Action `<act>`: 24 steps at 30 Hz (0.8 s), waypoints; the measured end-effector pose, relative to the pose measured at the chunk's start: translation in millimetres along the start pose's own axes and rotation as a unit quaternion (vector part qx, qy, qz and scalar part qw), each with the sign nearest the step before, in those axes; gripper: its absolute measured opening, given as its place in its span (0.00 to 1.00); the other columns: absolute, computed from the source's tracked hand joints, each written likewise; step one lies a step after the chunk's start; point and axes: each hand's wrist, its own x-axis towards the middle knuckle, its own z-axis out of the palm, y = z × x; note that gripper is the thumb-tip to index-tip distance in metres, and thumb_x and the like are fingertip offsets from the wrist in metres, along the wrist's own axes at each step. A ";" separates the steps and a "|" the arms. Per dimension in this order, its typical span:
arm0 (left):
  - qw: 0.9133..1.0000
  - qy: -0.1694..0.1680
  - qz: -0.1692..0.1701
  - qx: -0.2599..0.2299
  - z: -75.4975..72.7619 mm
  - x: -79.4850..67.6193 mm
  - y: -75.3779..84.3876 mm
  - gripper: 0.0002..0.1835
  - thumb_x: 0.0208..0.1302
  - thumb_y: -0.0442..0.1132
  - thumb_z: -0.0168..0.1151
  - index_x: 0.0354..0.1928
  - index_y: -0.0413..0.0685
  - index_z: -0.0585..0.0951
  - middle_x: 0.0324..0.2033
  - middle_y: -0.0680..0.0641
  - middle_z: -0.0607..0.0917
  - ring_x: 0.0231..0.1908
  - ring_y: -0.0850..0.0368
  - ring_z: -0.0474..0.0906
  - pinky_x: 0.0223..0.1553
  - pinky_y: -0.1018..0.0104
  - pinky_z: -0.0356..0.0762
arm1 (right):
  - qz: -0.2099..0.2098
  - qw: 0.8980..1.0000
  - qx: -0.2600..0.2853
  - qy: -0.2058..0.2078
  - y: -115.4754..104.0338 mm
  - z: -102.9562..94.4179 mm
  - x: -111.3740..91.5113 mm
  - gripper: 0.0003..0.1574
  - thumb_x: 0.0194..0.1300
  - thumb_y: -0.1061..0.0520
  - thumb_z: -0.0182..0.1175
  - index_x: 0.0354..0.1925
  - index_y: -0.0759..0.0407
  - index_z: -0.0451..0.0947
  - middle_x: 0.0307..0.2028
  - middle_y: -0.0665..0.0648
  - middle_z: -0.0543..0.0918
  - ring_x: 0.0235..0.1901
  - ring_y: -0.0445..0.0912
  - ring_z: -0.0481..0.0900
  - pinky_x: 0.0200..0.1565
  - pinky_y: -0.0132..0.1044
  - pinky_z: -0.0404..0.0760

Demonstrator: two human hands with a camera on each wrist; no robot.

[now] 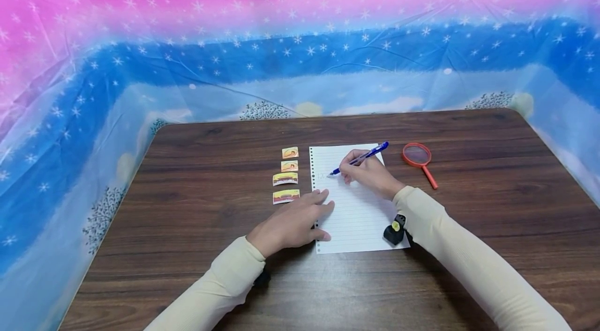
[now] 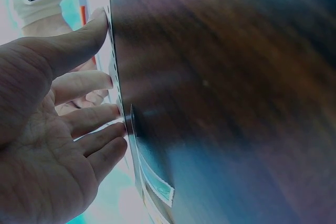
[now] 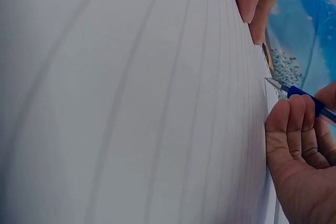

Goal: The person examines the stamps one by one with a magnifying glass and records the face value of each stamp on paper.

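Note:
My right hand [image 1: 367, 170] pinches a blue pen [image 1: 363, 156], its metal tip at the upper left of a lined, hole-punched sheet of paper [image 1: 358, 216]. Small faint marks show on the sheet beside the tip. In the right wrist view the pen [image 3: 307, 100] points left at the page, and the side of the hand [image 3: 302, 166] lies along the paper. My left hand [image 1: 295, 219] rests at the sheet's left edge with its fingers spread. In the left wrist view those fingers [image 2: 92, 119] extend along the punched edge.
Several small printed cards lie left of the sheet, two orange ones such as this card [image 1: 289, 166] above two yellow-and-red ones such as this card [image 1: 286, 196]. A red magnifying glass [image 1: 424, 166] lies to the right. The dark wooden table [image 1: 197, 190] backs onto a snowflake-patterned cloth [image 1: 281, 49].

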 end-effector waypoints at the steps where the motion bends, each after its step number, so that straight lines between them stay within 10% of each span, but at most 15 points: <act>1: 1.000 0.000 -0.001 -0.001 0.1 0.1 -0.1 0.35 0.68 0.50 0.68 0.72 0.42 0.72 0.75 0.37 0.63 0.75 0.44 0.56 0.72 0.54 0.59 | 0.000 1.000 0.003 0.001 -0.1 0.2 0.0 0.07 0.68 0.62 0.57 0.38 0.66 0.78 0.32 0.63 0.84 0.30 0.47 0.82 0.37 0.37 0.83; 24: 1.000 -0.001 0.001 0.000 0.4 0.8 -0.8 0.35 0.68 0.50 0.68 0.72 0.42 0.72 0.75 0.38 0.63 0.75 0.43 0.56 0.73 0.53 0.59 | -0.006 0.999 0.032 0.006 -1.2 3.6 -1.4 0.09 0.72 0.62 0.60 0.42 0.71 0.77 0.37 0.70 0.84 0.33 0.46 0.84 0.41 0.36 0.85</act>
